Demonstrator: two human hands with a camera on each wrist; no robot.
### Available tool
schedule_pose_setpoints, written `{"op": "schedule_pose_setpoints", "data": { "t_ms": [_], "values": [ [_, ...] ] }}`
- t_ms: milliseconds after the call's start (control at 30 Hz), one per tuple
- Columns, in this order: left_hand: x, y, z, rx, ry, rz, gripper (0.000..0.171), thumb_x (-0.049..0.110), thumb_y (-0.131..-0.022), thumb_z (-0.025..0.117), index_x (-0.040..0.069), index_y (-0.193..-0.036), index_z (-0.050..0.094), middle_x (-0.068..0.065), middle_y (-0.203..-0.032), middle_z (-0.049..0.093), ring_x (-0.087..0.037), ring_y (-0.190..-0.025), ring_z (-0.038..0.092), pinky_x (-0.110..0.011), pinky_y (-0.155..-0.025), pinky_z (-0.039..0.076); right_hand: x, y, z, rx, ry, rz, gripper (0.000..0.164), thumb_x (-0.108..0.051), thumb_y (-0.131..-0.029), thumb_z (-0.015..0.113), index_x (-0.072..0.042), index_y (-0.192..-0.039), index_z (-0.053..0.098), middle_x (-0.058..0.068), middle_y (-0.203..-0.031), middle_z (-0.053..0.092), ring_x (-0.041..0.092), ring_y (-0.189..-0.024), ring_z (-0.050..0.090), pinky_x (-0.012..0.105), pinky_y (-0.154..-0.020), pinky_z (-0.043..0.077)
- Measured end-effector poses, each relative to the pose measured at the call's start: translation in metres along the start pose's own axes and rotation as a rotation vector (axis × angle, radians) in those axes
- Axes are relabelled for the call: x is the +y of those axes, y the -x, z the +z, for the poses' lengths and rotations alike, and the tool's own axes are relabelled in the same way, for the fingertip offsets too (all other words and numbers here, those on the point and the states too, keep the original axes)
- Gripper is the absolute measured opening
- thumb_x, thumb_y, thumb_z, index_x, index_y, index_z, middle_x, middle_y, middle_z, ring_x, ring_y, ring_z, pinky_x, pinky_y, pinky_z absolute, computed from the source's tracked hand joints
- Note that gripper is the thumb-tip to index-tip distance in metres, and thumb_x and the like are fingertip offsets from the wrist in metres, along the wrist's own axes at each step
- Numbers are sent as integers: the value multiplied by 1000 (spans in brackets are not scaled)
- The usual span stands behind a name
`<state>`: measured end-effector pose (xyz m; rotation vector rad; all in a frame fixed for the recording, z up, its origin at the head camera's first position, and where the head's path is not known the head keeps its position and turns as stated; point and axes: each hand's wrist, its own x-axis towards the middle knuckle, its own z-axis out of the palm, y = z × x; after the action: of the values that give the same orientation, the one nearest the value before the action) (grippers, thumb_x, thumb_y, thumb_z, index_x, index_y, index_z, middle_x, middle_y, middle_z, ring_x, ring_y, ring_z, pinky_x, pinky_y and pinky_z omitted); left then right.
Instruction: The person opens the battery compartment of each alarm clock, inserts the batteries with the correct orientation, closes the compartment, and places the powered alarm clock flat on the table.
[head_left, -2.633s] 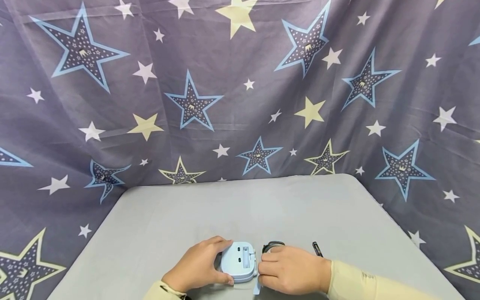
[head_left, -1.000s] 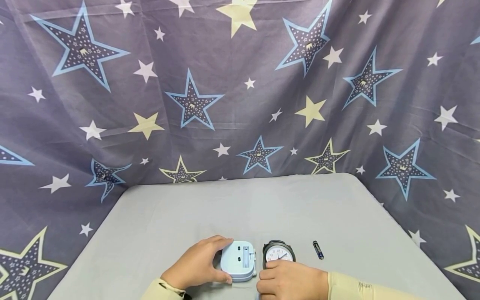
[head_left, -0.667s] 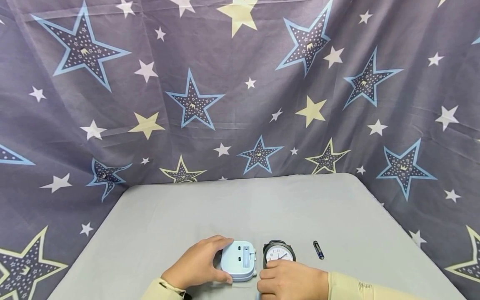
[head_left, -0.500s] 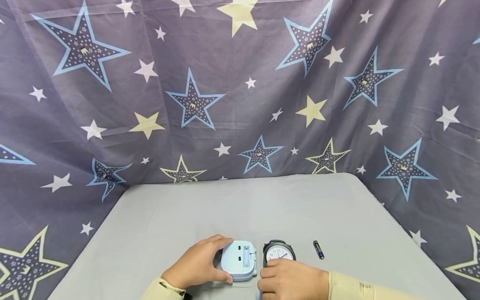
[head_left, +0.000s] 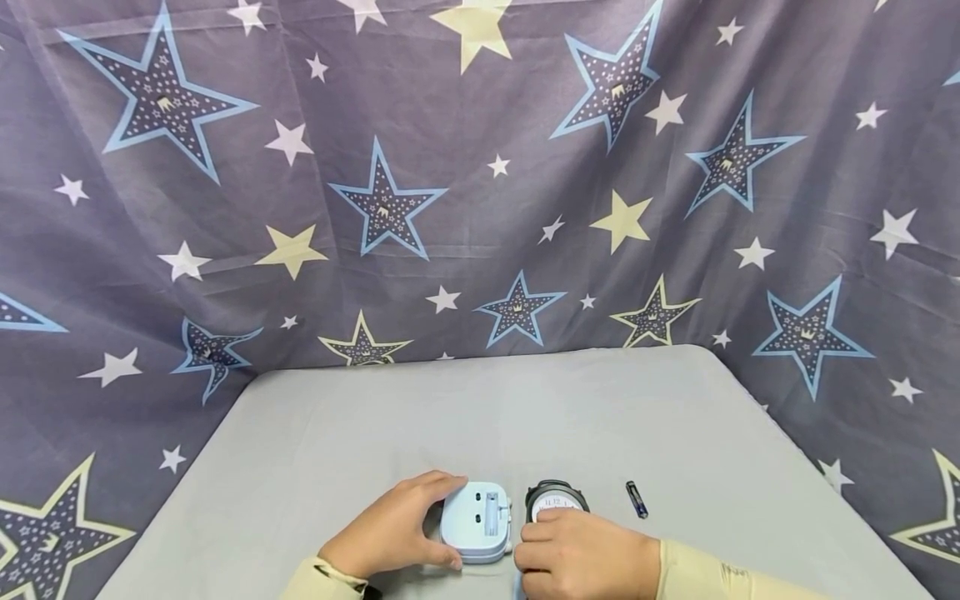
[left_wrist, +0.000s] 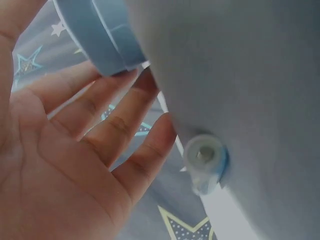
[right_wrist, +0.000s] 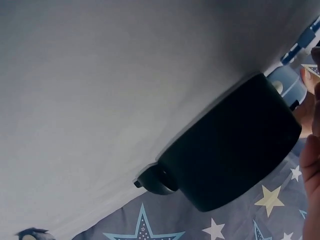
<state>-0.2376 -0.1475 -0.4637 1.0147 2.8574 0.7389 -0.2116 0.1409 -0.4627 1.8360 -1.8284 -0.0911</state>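
Observation:
In the head view a light blue square alarm clock (head_left: pixel 476 523) lies back up, its uncovered battery slot (head_left: pixel 492 513) and two small dark knobs showing. My left hand (head_left: pixel 397 525) grips its left side between thumb and fingers. The left wrist view shows those fingers (left_wrist: pixel 120 122) under the clock's edge (left_wrist: pixel 102 35). To the right, my right hand (head_left: pixel 588 554) holds a slim light blue object (head_left: pixel 518 587), mostly hidden by curled fingers; its kind cannot be told. Part of it shows blue and white in the right wrist view (right_wrist: pixel 301 44).
A round black alarm clock (head_left: pixel 557 496) lies face up just beyond my right hand, partly covered by it. Farther right is a dark battery (head_left: pixel 637 500). A round whitish-and-blue end of something (left_wrist: pixel 205 157) shows in the left wrist view. A star-patterned curtain (head_left: pixel 480 183) borders the grey table (head_left: pixel 450 417).
My right hand first moved toward me with the light blue object, baring the black clock and battery. It has since shifted slightly away, covering more of the black clock's face. My left hand stays.

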Motion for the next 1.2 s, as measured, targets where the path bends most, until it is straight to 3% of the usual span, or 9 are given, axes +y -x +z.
{"op": "schedule_pose_setpoints", "data": {
  "t_ms": [100,233,433,567,800,1067,1200],
  "values": [
    [-2,2,-2,-15,3,5,96,54,-60,83,17,-141,46,11,-137,49,-9,-125,47,-36,-104,40,2,-2,-1,26,-6,20,15,-28,-92,53,-26,-78,53,-11,-81,46,8,-72,40,24,-61,28],
    [-7,5,-7,0,-61,-33,98,51,-59,84,16,-142,45,7,-138,49,-14,-125,48,-39,-103,40,4,-5,-4,31,-5,69,11,-31,-88,57,-26,-78,54,-11,-84,47,10,-75,41,24,-63,28],
    [-18,11,-16,54,-215,-107,87,50,-59,83,10,-131,56,0,-126,57,-23,-115,56,-45,-97,45,5,-8,-4,65,-5,128,8,-29,-85,58,-25,-79,55,-10,-84,48,10,-74,40,25,-65,30],
    [-21,14,-18,71,-259,-139,79,52,-59,83,10,-123,62,0,-117,60,-24,-107,58,-46,-92,46,4,-9,1,78,-31,178,6,-29,-86,61,-25,-82,58,-11,-86,50,10,-75,41,26,-70,34],
    [-24,17,-24,75,-261,-191,75,51,-57,85,9,-116,66,-1,-108,60,-21,-98,59,-44,-87,48,7,-8,0,69,-36,234,9,-30,-84,65,-23,-83,61,-10,-90,52,12,-81,46,30,-78,37],
    [-24,18,-29,21,-228,-297,73,55,-58,83,10,-114,67,1,-102,58,-12,-85,54,-40,-79,50,9,-7,1,65,-25,243,10,-29,-84,65,-22,-80,58,-9,-90,53,12,-80,46,30,-75,37],
    [-25,20,-30,4,-203,-317,66,53,-60,83,12,-109,68,2,-95,57,-10,-79,50,-39,-76,48,9,-7,1,65,-35,253,9,-28,-85,64,-22,-81,59,-10,-90,53,12,-79,46,29,-75,36]
  ]
}}
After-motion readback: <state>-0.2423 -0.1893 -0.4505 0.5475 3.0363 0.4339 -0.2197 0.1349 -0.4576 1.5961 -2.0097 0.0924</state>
